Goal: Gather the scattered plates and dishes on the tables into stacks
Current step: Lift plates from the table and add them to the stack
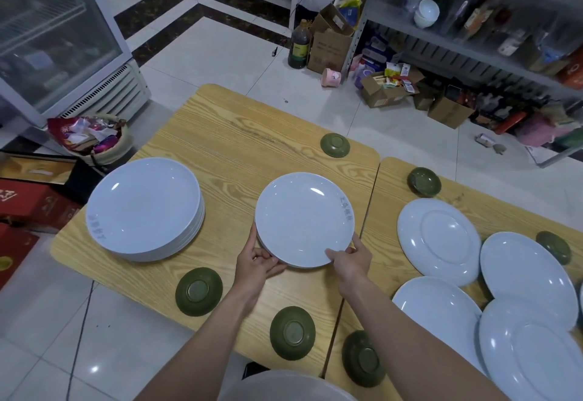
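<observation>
One tall plate stack [145, 208] done — left hand [255, 263] and right hand [351, 258] grip a second, seemingly thin pile [303, 221]; loose plates [438, 239], green saucers [198, 292] remain.

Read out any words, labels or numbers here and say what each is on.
No text reads clearly.
On the middle plate: grey characters on the far right rim, too blurred.
On the plate stack: grey characters on the top plate's near left rim, too blurred.
On the oil bottle: yellow label, too small.
On the cardboard box: faint print, too small.
On the red box: pale marking, unreadable.
</observation>
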Demonstrator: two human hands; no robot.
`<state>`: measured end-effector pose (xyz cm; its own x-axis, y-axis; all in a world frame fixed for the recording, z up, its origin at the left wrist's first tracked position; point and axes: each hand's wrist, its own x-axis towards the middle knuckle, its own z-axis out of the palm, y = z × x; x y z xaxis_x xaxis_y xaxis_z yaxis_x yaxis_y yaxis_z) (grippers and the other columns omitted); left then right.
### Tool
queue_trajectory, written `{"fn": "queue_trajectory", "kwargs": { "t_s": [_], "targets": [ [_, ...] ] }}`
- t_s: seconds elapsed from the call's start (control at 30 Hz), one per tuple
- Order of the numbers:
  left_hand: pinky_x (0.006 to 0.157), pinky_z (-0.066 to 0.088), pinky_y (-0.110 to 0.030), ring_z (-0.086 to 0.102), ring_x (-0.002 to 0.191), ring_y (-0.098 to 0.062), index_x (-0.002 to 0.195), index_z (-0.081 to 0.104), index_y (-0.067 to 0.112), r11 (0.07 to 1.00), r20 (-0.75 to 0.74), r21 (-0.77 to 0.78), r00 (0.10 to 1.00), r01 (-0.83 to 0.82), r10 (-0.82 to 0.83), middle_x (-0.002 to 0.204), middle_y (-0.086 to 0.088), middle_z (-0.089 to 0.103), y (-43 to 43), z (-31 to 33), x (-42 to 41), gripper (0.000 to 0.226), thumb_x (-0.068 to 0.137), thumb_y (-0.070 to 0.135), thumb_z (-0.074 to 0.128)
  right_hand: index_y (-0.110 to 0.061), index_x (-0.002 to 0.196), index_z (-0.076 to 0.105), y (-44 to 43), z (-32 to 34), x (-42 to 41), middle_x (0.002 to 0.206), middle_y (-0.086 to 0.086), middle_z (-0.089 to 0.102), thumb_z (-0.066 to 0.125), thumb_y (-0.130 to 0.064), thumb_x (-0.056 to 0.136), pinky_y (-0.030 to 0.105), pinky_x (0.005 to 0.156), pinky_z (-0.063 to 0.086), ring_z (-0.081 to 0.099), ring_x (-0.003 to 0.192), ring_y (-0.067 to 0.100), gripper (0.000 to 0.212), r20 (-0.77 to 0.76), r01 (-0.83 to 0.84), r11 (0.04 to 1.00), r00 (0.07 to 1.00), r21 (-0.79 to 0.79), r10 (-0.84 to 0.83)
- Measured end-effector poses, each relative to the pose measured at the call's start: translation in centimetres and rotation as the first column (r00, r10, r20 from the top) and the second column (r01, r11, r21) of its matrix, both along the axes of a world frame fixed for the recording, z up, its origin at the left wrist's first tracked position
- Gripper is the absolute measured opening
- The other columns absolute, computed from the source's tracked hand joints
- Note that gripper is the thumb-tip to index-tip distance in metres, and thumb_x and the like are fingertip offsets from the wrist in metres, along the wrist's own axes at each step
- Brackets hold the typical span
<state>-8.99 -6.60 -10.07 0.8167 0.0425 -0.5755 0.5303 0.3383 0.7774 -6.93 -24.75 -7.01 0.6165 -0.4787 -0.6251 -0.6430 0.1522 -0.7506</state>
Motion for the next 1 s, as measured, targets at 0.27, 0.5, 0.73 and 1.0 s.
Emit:
{"fn": "queue_trajectory", "kwargs": {
  "t_s": [0.27, 0.5, 0.73, 1.0],
  "targets": [
    [0.079, 0.061, -0.033, 0.068, 0.091, -0.027, 0.153, 0.027, 0.034, 0.995, -0.007, 0.098, 1.0, 0.006, -0.005, 0.083, -0.012, 0.054, 0.1, 0.7, 0.1, 0.086, 0.089, -0.013, 0.059, -0.019, 0.143, 0.049, -0.6, 0.2, -0.5, 0.104, 0.006, 0.068, 0.073, 0.007, 0.08, 0.035, 0.101, 0.048, 0.062, 0.093, 0.012, 0.072, -0.027, -0.045, 0.999, 0.999, 0.012, 0.045],
    [0.079, 0.039, -0.022, 0.055, 0.086, -0.011, 0.123, 0.066, 0.012, 0.673, 0.2, 0.732, 0.978, -0.104, -0.066, 0.097, 0.001, 0.061, -1.0, 3.4, 0.0, 0.028, 0.1, 0.014, 0.052, -0.014, 0.136, 0.058, -3.8, 3.2, -2.1, 0.114, -0.002, 0.067, 0.07, -0.022, 0.09, 0.026, 0.091, 0.044, 0.059, 0.102, 0.011, 0.048, -0.013, -0.371, 0.897, 0.925, -0.24, 0.38],
    [0.109, 0.031, -0.038, 0.041, 0.135, -0.024, 0.139, 0.056, 0.018, 0.211, 0.095, 0.972, 0.646, 0.105, -0.757, 0.143, -0.002, 0.054, -7.1, 8.1, 0.9, 0.044, 0.098, 0.033, 0.056, -0.023, 0.147, 0.044, -10.3, 9.8, -5.4, 0.152, 0.0, 0.043, 0.057, -0.038, 0.097, 0.031, 0.109, 0.032, 0.038, 0.139, 0.018, 0.054, -0.209, -0.68, 0.369, 0.61, -0.633, 0.764],
    [0.121, 0.008, -0.043, 0.014, 0.151, -0.025, 0.154, 0.027, 0.028, -0.082, -0.055, 0.994, 0.338, -0.065, -0.94, 0.163, 0.0, 0.022, -21.1, 14.8, -4.8, 0.06, 0.1, 0.05, 0.04, -0.024, 0.157, 0.016, -21.7, 15.8, -14.7, 0.163, 0.005, 0.017, 0.039, -0.053, 0.1, 0.043, 0.12, 0.014, 0.015, 0.15, 0.025, 0.068, -0.532, -0.651, -0.053, 0.569, -0.758, 0.627]
  ]
}}
